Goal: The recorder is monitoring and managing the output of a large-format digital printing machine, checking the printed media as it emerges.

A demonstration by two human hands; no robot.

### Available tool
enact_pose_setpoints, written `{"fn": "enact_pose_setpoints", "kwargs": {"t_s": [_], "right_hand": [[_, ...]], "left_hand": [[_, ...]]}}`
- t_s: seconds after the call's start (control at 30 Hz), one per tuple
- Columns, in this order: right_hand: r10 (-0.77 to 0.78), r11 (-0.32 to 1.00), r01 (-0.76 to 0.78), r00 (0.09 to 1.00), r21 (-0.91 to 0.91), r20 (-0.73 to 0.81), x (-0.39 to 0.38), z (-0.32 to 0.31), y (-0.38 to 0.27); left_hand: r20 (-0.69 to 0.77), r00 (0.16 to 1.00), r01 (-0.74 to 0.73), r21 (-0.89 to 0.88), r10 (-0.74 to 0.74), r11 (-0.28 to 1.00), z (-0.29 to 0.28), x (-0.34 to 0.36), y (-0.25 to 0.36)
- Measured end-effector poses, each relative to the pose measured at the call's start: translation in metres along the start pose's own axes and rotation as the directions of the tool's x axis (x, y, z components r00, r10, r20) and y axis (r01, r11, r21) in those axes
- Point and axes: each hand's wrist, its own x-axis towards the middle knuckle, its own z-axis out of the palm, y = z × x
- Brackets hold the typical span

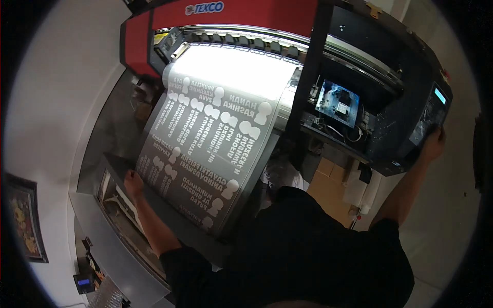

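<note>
A wide sheet of printed film (205,154) with rows of pale mirrored lettering and rounded white shapes runs down out of a large red and black printer (246,20). My left hand (134,184) is closed at the film's left edge, beside a dark panel (115,167). What its fingers hold, if anything, is hidden. My right hand (434,145) is at the lower right edge of the printer's control panel (429,115), which has a small lit screen (440,96). The fingers there are too dim and partly hidden to make out.
An open bay at the printer's right shows a carriage (339,102) with cables. Below it are cardboard boxes (328,187). A grey machine cover (123,241) stands at the left, with a framed picture (25,218) on the wall. Bright light covers the film's top.
</note>
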Motion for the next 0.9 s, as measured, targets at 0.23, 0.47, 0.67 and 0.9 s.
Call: {"fn": "enact_pose_setpoints", "kwargs": {"t_s": [0.23,0.47,0.67,0.9], "right_hand": [[-0.013,0.998,0.010,0.999,0.066,0.047,-0.001,0.006,-0.001],[-0.009,1.000,0.008,0.999,0.017,0.051,0.002,0.006,0.005],[-0.005,1.000,0.005,0.999,0.023,0.036,-0.002,0.002,-0.002],[-0.027,0.999,0.026,0.999,0.026,0.034,-0.001,0.005,-0.002]], "left_hand": [[-0.008,0.999,-0.052,-0.041,0.052,0.998,-0.003,0.003,-0.007],[-0.011,0.999,-0.038,0.003,0.038,0.999,-0.004,0.002,-0.005],[-0.014,0.997,0.077,0.055,-0.076,0.996,-0.013,-0.011,0.020],[-0.034,0.999,0.037,0.023,-0.037,0.999,-0.005,-0.003,0.007]]}}
